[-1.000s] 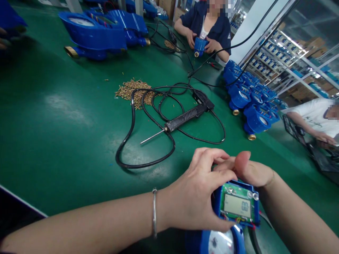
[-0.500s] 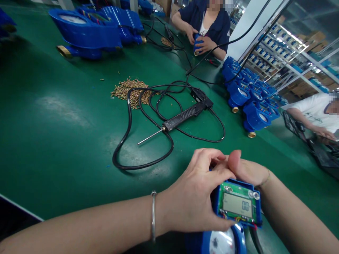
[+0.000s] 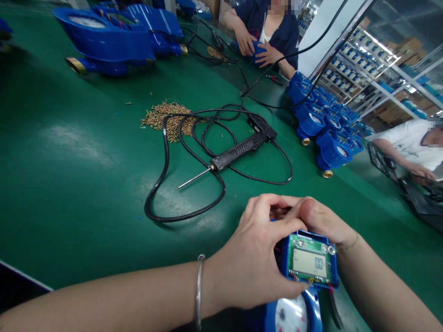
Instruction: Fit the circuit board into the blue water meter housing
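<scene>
A blue water meter (image 3: 304,313) stands at the near edge of the green table, its lid up and showing a green circuit board with a small LCD screen (image 3: 309,262). My left hand (image 3: 258,258) wraps round the left side of the raised lid, thumb under its lower edge. My right hand (image 3: 320,219) curls over the top of the lid, fingertips meeting the left hand's behind it. What the fingertips pinch is hidden. A silver bangle sits on my left wrist.
A black electric screwdriver (image 3: 235,154) lies amid loops of black cable mid-table, beside a heap of small brass screws (image 3: 166,117). Blue meters are stacked at the right (image 3: 325,133) and far left (image 3: 110,32). Two other people sit at the far end and right.
My right thumb has lowered onto the top of the lid and both hands have closed in tighter. The view has shifted slightly, and the meter sits a little lower.
</scene>
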The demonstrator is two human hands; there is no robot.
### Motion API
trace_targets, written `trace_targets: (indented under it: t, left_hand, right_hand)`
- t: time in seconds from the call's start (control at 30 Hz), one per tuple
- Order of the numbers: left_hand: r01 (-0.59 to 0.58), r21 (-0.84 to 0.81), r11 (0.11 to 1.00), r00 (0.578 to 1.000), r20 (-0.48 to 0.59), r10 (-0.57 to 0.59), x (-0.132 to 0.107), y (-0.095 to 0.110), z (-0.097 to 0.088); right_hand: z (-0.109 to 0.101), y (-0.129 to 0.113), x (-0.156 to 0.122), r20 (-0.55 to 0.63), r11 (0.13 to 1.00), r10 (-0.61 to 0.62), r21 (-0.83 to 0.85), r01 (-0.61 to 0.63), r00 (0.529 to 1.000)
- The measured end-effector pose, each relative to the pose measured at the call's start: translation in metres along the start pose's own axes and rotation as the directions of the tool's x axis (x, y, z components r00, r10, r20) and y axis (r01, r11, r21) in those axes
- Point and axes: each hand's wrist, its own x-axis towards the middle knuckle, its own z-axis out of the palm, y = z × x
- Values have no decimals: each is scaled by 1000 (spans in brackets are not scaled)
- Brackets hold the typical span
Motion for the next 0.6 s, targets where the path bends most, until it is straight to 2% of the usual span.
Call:
trace_targets:
  t: [0.1, 0.17, 0.3, 0.37, 0.47, 0.53, 0.6]
  left_hand:
    - [37, 6, 999, 999, -16, -37, 0, 0, 1]
    - [76, 2, 997, 997, -13, -76, -1, -1, 1]
    - [110, -6, 994, 994, 7, -110, -3, -2, 1]
    - [117, -7, 993, 993, 20, -117, -3, -2, 1]
    - [129, -1, 992, 991, 32, -129, -2, -1, 0]
    - [136, 12, 991, 990, 40, -136, -1, 0, 0]
    - [147, 23, 989, 988, 53, -148, 1, 2, -1]
  right_hand:
    - [-2, 6, -4, -129, 993, -6, 118, 22, 992]
    - [-5, 9, -13, -209, 980, -38, 182, 77, 977]
    - [-2, 19, -51, -332, 980, -92, 134, 144, 939]
    - [9, 30, -75, -389, 992, -71, 66, 105, 918]
    - [35, 46, -99, -538, 998, -67, -45, 50, 841]
    - [52, 52, -104, -593, 992, -103, -117, 42, 799]
    - [62, 52, -101, -608, 984, -153, -170, 61, 779]
